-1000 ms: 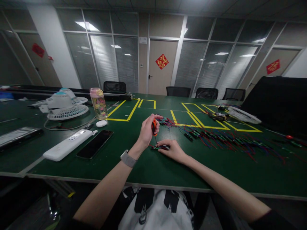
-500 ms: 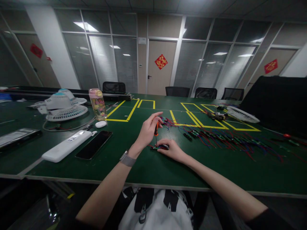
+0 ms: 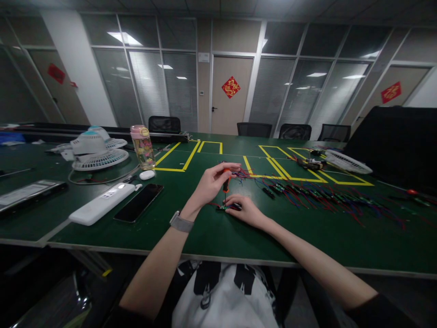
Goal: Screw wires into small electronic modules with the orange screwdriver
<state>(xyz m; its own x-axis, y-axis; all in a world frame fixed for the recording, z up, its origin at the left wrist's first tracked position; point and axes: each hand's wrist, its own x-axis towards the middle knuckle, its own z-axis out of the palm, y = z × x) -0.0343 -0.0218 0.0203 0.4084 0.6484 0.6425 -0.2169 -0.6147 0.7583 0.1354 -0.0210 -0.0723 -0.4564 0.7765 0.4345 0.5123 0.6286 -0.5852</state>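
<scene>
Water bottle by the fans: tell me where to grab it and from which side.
Grip the water bottle around its clear middle, below the pink cap, coming from its right. It stands upright, the fan crowds its left, and the white mouse lies in front.

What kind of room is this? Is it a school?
Probably an office meeting room used as an electronics workbench. A long green table faces glass partitions with blinds, office chairs line its far side, and many small wired circuit boards lie on it.

table (image 3: 191, 228): I see dark green, with yellow taped boxes
screwdriver (image 3: 226, 184): orange handle
wires (image 3: 317, 198): red and blue
bottle (image 3: 142, 146): pink lid
phone (image 3: 138, 208): black
</scene>
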